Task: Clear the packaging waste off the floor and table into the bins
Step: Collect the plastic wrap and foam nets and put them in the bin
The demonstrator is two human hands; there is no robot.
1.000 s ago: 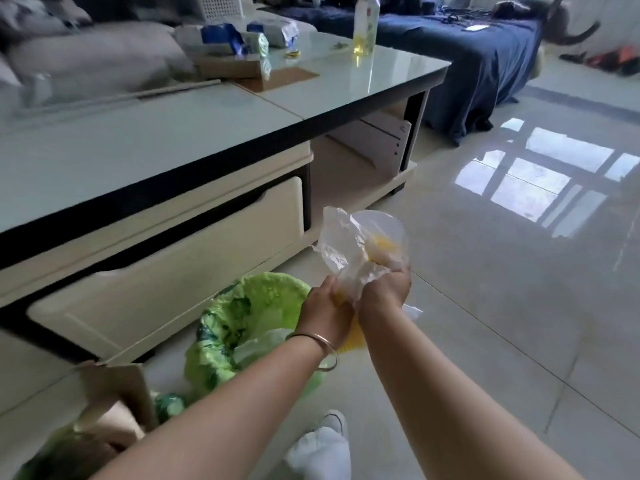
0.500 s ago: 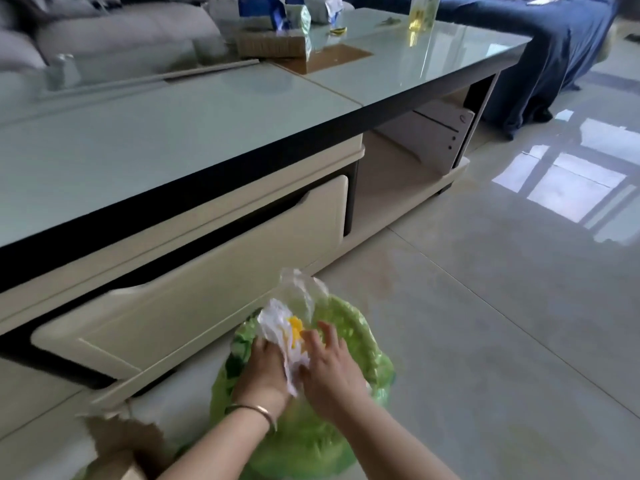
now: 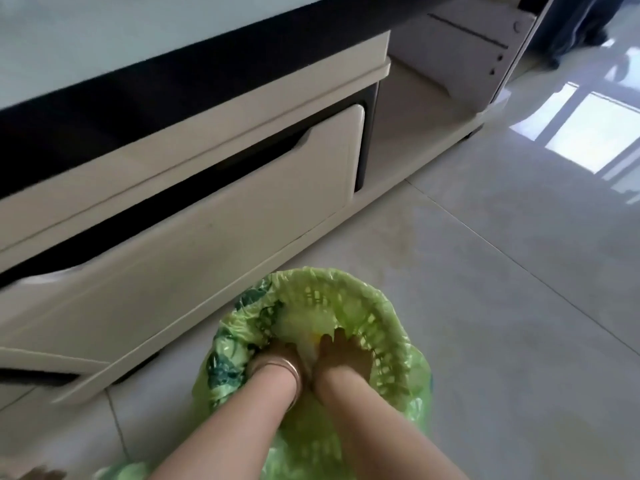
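A bin lined with a green bag [image 3: 388, 327] stands on the floor beside the coffee table. Both my hands are down inside it. A crumpled clear plastic bag with a yellow patch [image 3: 308, 329] lies in the bin under my hands. My left hand [image 3: 277, 353], with a bangle at the wrist, holds the bag's left side, its fingers buried in the plastic. My right hand [image 3: 344, 353] presses on the bag with its fingers stretched forward.
The cream coffee table [image 3: 194, 209], with a drawer and a dark-edged glass top, stands close on the left of the bin. A second green liner [image 3: 121, 471] shows at the bottom left edge. Glossy tiled floor [image 3: 502, 306] spreads to the right.
My hands have carried the plastic bag from above the floor down into the green-lined bin and pushed it below the rim. The view has tilted down and closer.
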